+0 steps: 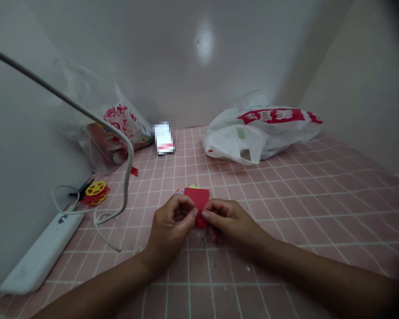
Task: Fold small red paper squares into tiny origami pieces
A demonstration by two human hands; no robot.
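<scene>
Low over the middle of the tiled surface, a small red piece, flat like paper or felt, is pinched between my two hands. My left hand grips its lower left side with thumb and forefinger. On the other side, my right hand pinches the lower right part, its thumb close to the left one. A redder, folded or bunched bit shows below the fingertips. Behind the red piece, yellow and purple-orange edges peek out; what they belong to is hidden.
A pale cable hangs across the left side above a white power strip. Near it lie yellow and red cut-out shapes. Farther back are a clear plastic bag, a phone and a white plastic bag. Walls enclose the surface.
</scene>
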